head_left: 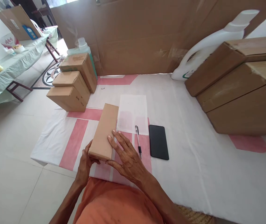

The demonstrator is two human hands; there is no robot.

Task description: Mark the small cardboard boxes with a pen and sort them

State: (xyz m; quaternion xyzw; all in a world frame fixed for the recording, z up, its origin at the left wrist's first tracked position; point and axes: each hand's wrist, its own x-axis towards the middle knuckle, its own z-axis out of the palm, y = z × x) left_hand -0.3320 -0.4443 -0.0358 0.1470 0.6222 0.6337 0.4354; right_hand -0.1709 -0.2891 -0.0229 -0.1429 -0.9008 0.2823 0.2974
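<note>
A small brown cardboard box (103, 130) lies lengthwise near the table's front edge, its near end between my hands. My left hand (85, 161) grips the near left corner, with some fingers hidden under or behind it. My right hand (127, 155) rests against the box's right side and top, fingers stretched out and the thumb at the near edge. Just right of that hand lies a pen (138, 141) with a black grip. Beside the pen is a black smartphone (159, 142), screen dark. A thin white sheet (133, 113) lies flat beyond the pen.
Several cardboard boxes (77, 81) stand at the left, with a bottle of bluish liquid (83, 46) behind them. More stacked boxes (242, 93) and a white jug (207, 43) are at the right. A tall cardboard panel (135, 37) closes the back of the cloth-covered table (189, 161).
</note>
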